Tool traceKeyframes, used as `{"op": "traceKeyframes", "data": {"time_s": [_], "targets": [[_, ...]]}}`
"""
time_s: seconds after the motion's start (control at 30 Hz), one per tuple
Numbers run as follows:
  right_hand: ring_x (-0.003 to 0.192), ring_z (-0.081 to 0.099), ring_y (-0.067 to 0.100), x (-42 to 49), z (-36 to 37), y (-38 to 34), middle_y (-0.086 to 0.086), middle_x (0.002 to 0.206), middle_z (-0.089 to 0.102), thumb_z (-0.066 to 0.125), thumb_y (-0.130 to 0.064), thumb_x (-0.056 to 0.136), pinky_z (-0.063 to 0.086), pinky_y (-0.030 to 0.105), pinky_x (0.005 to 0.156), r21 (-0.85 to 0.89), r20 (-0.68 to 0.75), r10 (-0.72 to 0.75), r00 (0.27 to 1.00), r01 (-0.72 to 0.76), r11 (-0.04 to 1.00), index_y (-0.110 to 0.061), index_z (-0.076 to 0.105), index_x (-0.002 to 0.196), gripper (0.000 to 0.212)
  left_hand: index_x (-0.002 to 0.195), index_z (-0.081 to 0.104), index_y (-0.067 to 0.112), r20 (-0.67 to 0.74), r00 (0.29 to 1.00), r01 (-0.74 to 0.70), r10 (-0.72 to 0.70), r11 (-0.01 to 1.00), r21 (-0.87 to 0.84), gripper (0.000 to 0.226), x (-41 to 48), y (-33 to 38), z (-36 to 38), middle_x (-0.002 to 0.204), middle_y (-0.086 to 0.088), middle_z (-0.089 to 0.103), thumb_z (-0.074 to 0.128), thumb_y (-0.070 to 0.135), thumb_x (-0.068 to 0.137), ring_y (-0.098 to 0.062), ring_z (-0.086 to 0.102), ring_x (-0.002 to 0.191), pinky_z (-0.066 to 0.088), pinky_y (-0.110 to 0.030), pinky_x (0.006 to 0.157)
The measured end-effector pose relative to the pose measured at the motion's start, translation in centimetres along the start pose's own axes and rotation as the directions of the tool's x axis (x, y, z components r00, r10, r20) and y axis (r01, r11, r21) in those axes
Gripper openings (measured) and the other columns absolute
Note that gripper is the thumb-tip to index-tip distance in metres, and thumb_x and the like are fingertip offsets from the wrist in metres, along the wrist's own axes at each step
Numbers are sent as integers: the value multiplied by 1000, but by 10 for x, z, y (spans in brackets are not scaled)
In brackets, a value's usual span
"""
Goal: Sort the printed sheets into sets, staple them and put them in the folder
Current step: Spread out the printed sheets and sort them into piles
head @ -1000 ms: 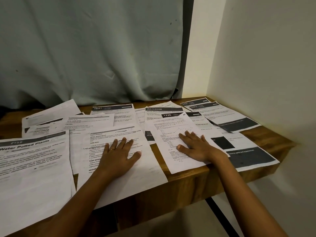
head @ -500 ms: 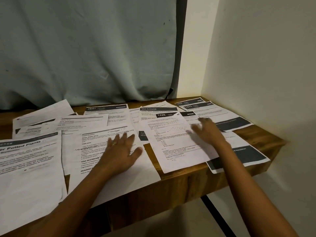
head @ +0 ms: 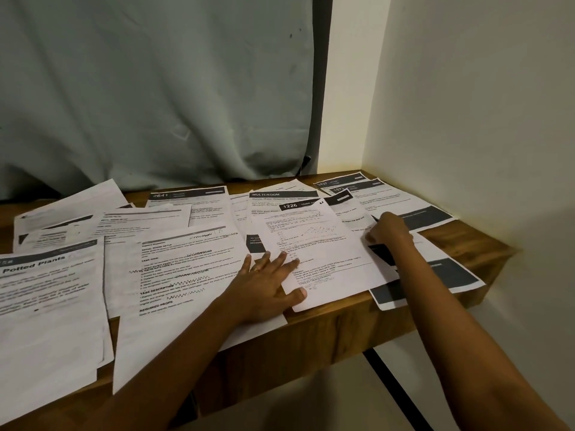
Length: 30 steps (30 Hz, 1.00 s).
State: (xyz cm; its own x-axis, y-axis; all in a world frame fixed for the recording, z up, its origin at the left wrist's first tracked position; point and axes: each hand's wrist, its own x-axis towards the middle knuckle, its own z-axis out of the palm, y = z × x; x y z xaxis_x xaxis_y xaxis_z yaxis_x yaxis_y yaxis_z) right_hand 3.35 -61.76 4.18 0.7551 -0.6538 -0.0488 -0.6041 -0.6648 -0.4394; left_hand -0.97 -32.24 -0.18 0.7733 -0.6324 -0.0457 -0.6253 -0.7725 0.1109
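Flat white printed sheets [head: 186,259] are overlapping on a wood-grain table [head: 342,325]. Left hand [head: 264,284] is pressing them, fingers spread flat; right hand [head: 387,231] is curling over sheets, grip unclear.

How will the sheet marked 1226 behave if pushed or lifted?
The sheet marked 1226 looks like thin paper, so it would likely flop when lifted by one corner. It lies on other sheets, so a push would probably slide it easily. Its near corner is close to the front edge of the table, so it might slip off.
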Motion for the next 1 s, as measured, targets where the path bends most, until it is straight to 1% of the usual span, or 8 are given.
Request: {"op": "traceKeyframes", "data": {"time_s": [0.23,0.4,0.53,0.63,0.7,0.8,0.9,1.0], "targets": [[106,58,36,-10,-32,-9,19,117,61,53,-10,92,45,36,82,182,-331,-117,936,185,966,-4,61,116,26,151,-3,40,-9,1000,7,-7,1000,-13,71,-1,1,-1,160,8,-9,21,69,91,-18,-11,148,-10,-49,118],[103,59,37,-34,-97,-34,19,115,63,46,-12,94,45,37,84,208,-705,-159,692,416,885,-9,59,117,26,152,0,39,-7,1000,4,-4,999,-34,70,-3,2,-4,161,7,-8,24,68,92,-19,-11,148,-10,-48,118],[100,61,32,-48,-133,-55,15,111,65,45,-15,94,46,36,80,167,-826,-230,515,613,772,-9,59,113,25,153,0,35,-78,997,-26,18,994,-103,70,-15,1,-14,161,1,-12,25,63,94,-18,-15,147,-12,-44,118],[99,60,28,-64,-144,-70,12,112,65,43,-15,91,44,30,78,165,-857,-243,455,689,706,-8,60,113,29,153,3,33,-182,983,-6,-14,994,-107,74,-40,-14,-27,161,1,-10,21,68,90,-16,-15,147,-12,-44,118],[101,60,27,-73,-140,-80,13,114,65,45,-14,89,42,26,77,193,-816,-282,504,698,689,-5,61,115,31,154,4,32,-195,976,80,-95,993,-85,83,-65,-31,-32,161,2,-9,16,77,85,-16,-14,147,-12,-44,118],[107,60,30,-87,-118,-90,16,118,64,55,-12,86,45,29,86,281,-637,-359,682,639,716,-3,64,118,34,154,4,29,-218,950,212,-226,973,-88,97,-106,-56,-28,161,1,-7,3,82,73,-18,-13,147,-12,-41,117],[111,58,30,-108,-83,-96,16,122,62,64,-12,85,42,26,90,396,-377,-371,849,510,764,-4,63,119,35,154,5,28,-295,904,240,-309,938,-248,111,-140,-78,-20,161,3,-3,0,91,63,-13,-8,147,-11,-34,117],[95,59,28,-130,-41,-98,20,112,65,65,-8,85,45,31,81,462,-156,-370,916,399,792,-1,66,108,24,154,5,25,-354,852,241,-386,888,-391,110,-165,-99,-17,161,5,0,4,91,67,-5,-7,145,-11,-28,114]]}}
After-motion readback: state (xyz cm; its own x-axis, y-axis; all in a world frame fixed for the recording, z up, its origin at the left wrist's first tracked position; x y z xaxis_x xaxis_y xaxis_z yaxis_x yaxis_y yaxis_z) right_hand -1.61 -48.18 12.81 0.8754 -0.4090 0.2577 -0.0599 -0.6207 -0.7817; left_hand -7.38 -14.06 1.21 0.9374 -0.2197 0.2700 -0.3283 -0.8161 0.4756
